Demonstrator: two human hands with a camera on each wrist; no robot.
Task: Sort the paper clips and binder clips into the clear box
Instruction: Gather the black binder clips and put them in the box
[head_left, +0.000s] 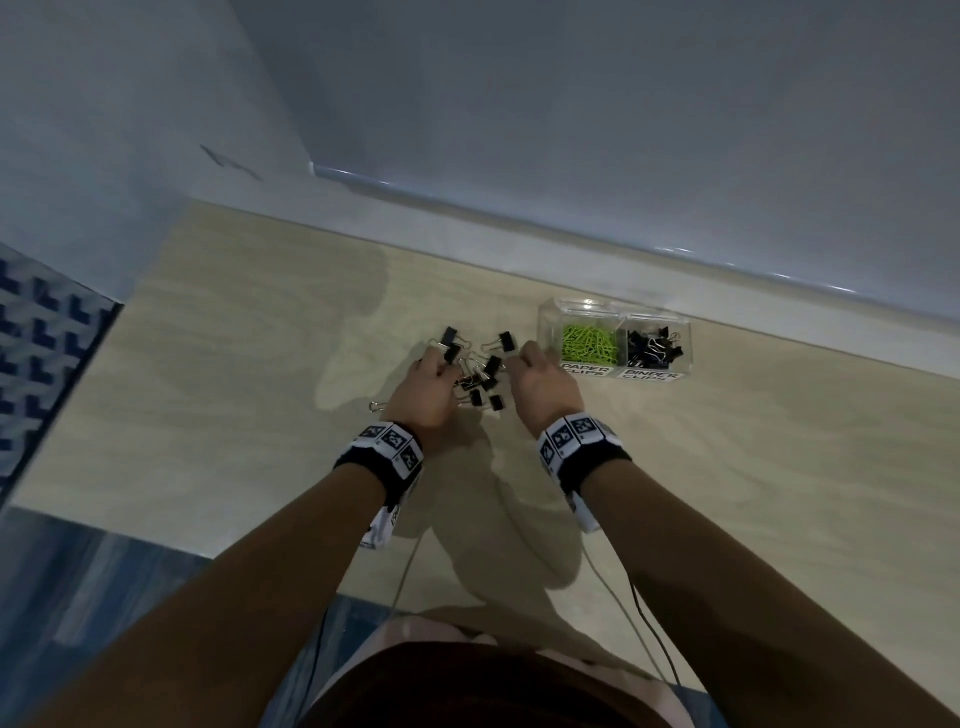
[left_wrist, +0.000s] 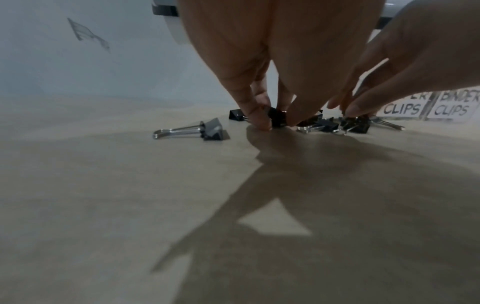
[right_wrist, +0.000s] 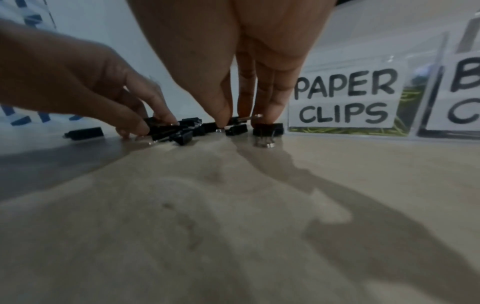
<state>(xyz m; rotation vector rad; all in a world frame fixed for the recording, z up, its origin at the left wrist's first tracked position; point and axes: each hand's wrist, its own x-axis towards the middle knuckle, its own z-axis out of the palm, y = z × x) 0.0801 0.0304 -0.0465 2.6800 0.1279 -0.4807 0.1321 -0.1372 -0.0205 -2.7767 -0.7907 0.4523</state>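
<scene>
Your left hand (head_left: 426, 395) and right hand (head_left: 545, 384) pinch small black metal binder clips (head_left: 480, 371); the clear plastic two-compartment box (head_left: 615, 340) sits just right, nearer your right hand.

I see a pale wooden tabletop (head_left: 727, 467), a grey-white wall (head_left: 571, 104) behind it, and a blue-patterned mat (head_left: 36, 353) leftward.

The left hand (left_wrist: 272, 61) comes down from the top centre of the frame, its fingertips (left_wrist: 257, 121) on the pale counter (left_wrist: 103, 195) and pinching a black binder clip (left_wrist: 278, 120). The right hand (left_wrist: 415, 61) enters from the upper right, fingers reaching down to a heap of black binder clips (left_wrist: 337, 124) at centre right. One lone binder clip (left_wrist: 197, 130) lies apart at centre left. At the right edge, white labels (left_wrist: 428, 108) show "CLIPS" twice.
</scene>
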